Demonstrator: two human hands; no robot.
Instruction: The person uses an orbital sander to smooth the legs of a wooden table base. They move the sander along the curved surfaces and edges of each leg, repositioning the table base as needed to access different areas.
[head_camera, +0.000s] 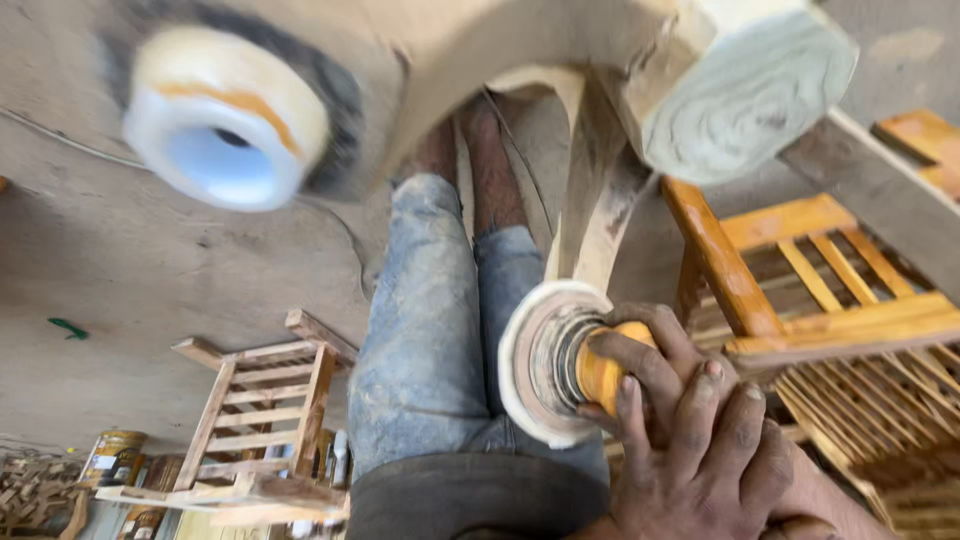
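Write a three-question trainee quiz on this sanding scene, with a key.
1. True or false: the sanding disc touches the pale curved wooden leg.
2. What colour is the sander body gripped by the hands?
A. green B. orange C. black
3. What stands at lower left on the floor?

Key: 1. true, its rim meets the leg. 2. B. 3. An unfinished slatted wooden frame, with tins beside it.

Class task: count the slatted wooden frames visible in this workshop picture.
2: one pale, unfinished frame at lower left on the floor, one orange-finished frame at right beside the hands. Others may be hidden.
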